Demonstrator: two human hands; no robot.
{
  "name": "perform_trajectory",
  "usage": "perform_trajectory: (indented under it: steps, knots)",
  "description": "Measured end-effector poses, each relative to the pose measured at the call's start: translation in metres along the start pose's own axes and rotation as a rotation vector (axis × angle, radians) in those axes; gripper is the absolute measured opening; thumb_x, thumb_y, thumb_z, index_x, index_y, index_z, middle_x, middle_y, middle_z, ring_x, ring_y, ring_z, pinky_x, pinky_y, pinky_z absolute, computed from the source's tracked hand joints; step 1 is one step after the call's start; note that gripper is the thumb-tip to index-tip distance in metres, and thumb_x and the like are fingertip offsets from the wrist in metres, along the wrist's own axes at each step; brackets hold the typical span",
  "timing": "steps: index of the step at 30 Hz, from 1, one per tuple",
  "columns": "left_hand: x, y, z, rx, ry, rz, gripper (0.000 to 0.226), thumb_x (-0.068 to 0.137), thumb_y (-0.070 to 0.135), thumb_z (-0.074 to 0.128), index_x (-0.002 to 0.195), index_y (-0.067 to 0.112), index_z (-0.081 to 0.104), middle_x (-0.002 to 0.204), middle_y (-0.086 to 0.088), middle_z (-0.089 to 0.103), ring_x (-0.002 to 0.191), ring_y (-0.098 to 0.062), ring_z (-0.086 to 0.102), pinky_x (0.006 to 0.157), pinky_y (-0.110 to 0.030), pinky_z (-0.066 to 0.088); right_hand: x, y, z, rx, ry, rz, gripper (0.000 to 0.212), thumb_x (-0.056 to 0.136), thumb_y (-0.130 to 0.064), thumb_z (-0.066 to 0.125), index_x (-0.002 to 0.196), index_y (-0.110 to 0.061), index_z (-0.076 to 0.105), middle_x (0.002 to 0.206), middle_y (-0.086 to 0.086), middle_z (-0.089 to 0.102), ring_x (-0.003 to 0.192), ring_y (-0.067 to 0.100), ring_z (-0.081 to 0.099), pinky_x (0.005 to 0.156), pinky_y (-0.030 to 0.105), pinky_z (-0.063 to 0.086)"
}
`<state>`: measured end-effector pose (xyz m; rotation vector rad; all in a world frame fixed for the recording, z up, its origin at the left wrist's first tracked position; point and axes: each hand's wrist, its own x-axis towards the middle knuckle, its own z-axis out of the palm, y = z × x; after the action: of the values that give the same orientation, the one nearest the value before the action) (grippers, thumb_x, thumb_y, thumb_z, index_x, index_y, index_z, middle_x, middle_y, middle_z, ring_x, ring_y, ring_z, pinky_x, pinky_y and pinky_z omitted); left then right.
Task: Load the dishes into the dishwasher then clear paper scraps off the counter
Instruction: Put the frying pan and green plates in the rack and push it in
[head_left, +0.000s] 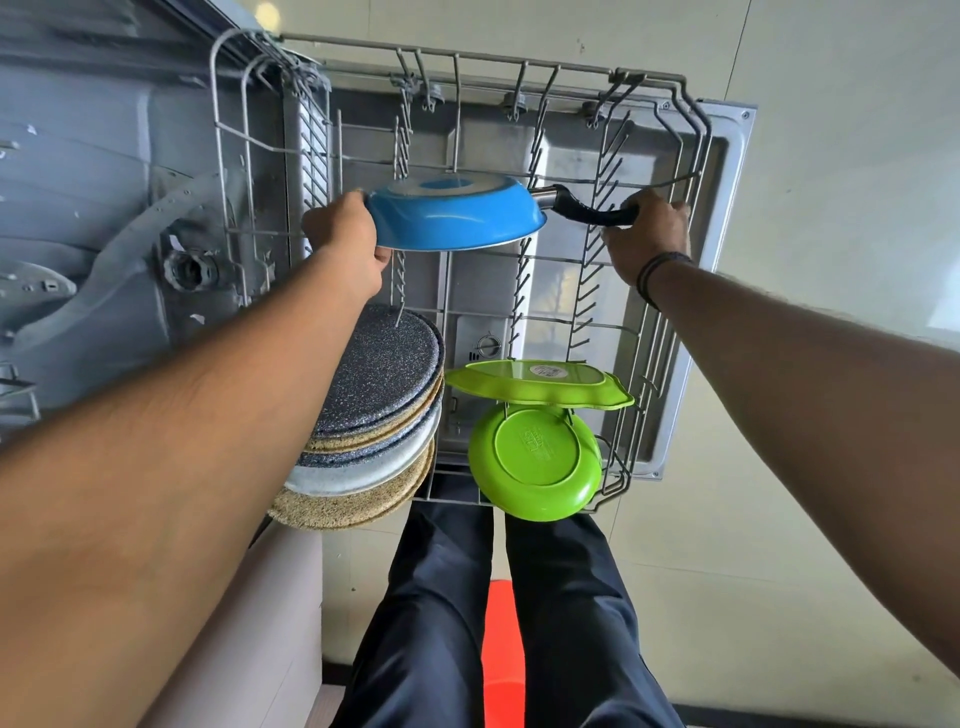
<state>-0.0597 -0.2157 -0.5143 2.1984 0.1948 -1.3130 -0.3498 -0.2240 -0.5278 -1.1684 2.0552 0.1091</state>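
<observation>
My left hand (345, 234) grips the rim and right hand (647, 234) the black handle of a blue round metal frying pan (457, 221) above the grey wire dishwasher rack (644, 358), plates already racked; paper scraps remain.

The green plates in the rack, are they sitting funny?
A bit. The round green plate sticks out past the rack's front edge, and the scalloped green plate lies tilted over it. The speckled plates lean together in a neat row.

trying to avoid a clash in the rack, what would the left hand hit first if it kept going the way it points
Probably the upright wire tines of the rack's far left side, just beyond the left hand gripping the blue pan's rim; depth is unclear.
</observation>
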Motion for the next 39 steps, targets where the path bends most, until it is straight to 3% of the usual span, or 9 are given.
perform_trajectory:
  steps: [3,6,12,18,24,27,31,35,39]
  knots:
    - [-0.014,0.010,-0.001,-0.129,0.030,-0.010,0.016,0.093,0.010,0.045,0.079,0.016,0.051,0.061,0.003,0.047,0.034,-0.008,0.035,0.040,-0.013,0.025,-0.008,-0.001,0.000,0.145,0.152,-0.030,0.029,0.088,-0.010,0.060,0.116,-0.017,0.061,0.127,0.008,0.043,0.084,0.017,0.049,0.079,0.019,0.041]
    - [-0.029,0.028,0.000,-0.220,0.040,-0.034,0.024,0.093,0.009,0.036,0.073,0.019,0.043,0.059,0.004,0.042,0.035,-0.009,0.027,0.041,-0.013,0.021,-0.012,-0.006,-0.006,0.202,0.200,-0.078,0.031,0.088,-0.009,0.059,0.118,-0.016,0.063,0.125,0.007,0.046,0.090,0.014,0.048,0.078,0.011,0.033]
    - [-0.048,0.057,0.005,-0.361,0.054,-0.115,0.026,0.102,0.024,0.030,0.081,0.019,0.044,0.063,0.006,0.040,0.037,-0.005,0.033,0.039,-0.013,0.023,0.000,-0.012,-0.013,0.149,0.100,-0.110,0.034,0.085,-0.011,0.058,0.117,-0.021,0.065,0.117,0.005,0.064,0.104,0.021,0.060,0.093,0.033,0.052]
    - [-0.062,0.084,0.019,-0.463,0.081,0.064,0.031,0.104,0.022,0.033,0.077,0.013,0.045,0.037,0.005,0.036,0.030,-0.008,0.030,0.039,-0.012,0.023,0.004,-0.012,-0.010,0.139,0.072,-0.163,0.028,0.091,-0.015,0.059,0.118,-0.018,0.068,0.113,0.004,0.070,0.090,0.013,0.059,0.075,0.018,0.044]
    - [-0.049,0.087,0.017,-0.310,0.091,0.074,0.023,0.103,0.017,0.030,0.091,0.015,0.049,0.062,0.002,0.040,0.038,-0.008,0.031,0.044,-0.012,0.022,0.009,-0.012,-0.007,0.168,0.073,-0.134,0.021,0.092,-0.012,0.060,0.112,-0.014,0.063,0.105,0.004,0.066,0.088,0.019,0.059,0.074,0.024,0.046]
    - [-0.049,0.077,0.025,-0.212,0.043,0.054,0.027,0.104,0.016,0.029,0.083,0.016,0.047,0.064,0.003,0.039,0.044,-0.007,0.029,0.041,-0.014,0.020,0.015,-0.004,-0.009,0.157,0.081,-0.090,0.019,0.092,-0.011,0.060,0.109,-0.018,0.066,0.108,0.006,0.069,0.094,0.022,0.064,0.078,0.028,0.052]
    - [-0.038,0.057,0.033,-0.105,0.053,0.039,0.018,0.100,0.016,0.039,0.085,0.016,0.049,0.068,0.002,0.043,0.040,-0.007,0.031,0.039,-0.013,0.023,0.021,0.000,-0.012,0.136,0.035,-0.054,0.028,0.094,-0.014,0.058,0.118,-0.021,0.071,0.115,0.005,0.071,0.105,0.022,0.065,0.085,0.017,0.047]
    - [-0.018,0.037,0.026,-0.031,0.036,0.026,0.006,0.098,0.021,0.048,0.096,0.018,0.052,0.074,0.004,0.048,0.045,-0.007,0.034,0.038,-0.013,0.022,0.023,-0.001,-0.012,0.154,-0.012,-0.037,0.034,0.097,-0.015,0.053,0.126,-0.023,0.069,0.124,0.003,0.069,0.112,0.018,0.062,0.080,0.007,0.035]
    - [-0.004,0.020,0.014,0.040,-0.007,0.062,0.017,0.099,0.028,0.053,0.083,0.022,0.059,0.068,0.006,0.052,0.037,-0.005,0.035,0.037,-0.014,0.021,0.024,0.001,-0.011,0.169,-0.014,-0.039,0.033,0.099,-0.017,0.055,0.129,-0.023,0.067,0.126,0.003,0.068,0.112,0.017,0.062,0.081,0.006,0.034]
